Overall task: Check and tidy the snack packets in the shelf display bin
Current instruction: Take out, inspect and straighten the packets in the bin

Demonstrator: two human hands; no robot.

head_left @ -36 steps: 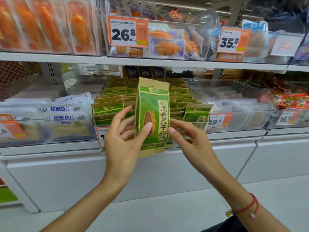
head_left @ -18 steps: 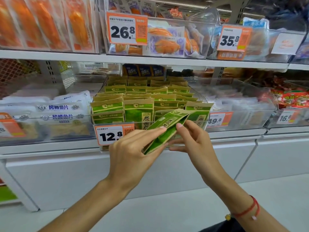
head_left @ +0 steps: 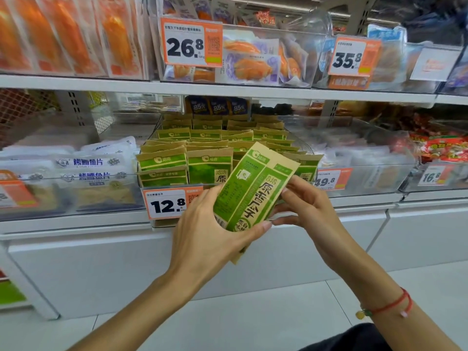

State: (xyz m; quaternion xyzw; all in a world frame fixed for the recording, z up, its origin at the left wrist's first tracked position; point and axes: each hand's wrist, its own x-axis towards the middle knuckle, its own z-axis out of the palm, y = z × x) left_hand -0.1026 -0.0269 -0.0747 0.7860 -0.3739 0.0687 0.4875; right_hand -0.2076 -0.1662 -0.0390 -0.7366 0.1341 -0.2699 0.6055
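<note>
A green and kraft-brown snack packet (head_left: 253, 188) is tilted to the right in front of the shelf, its printed side and side panel facing me. My left hand (head_left: 202, 231) grips its lower end, fingers curled under it and the thumb on the left edge. My right hand (head_left: 304, 206) pinches its right edge with thumb and fingers. Behind the packet stands the clear display bin (head_left: 149, 171), filled with several rows of the same green packets (head_left: 210, 163) standing upright. A 12.8 price tag (head_left: 167, 205) hangs on the bin's front.
A bin of white fish-slice packets (head_left: 91, 171) sits to the left, clear bins with 49.8 (head_left: 326, 181) and 16.8 tags (head_left: 430, 177) to the right. The shelf above (head_left: 228, 88) carries orange packets and 26.8 and 35.8 tags. White cabinet fronts and floor lie below.
The packet went from upright and front-facing to nearly edge-on, and now is turned so its face and side show, tilted right. Both hands shifted their hold as it turned.
</note>
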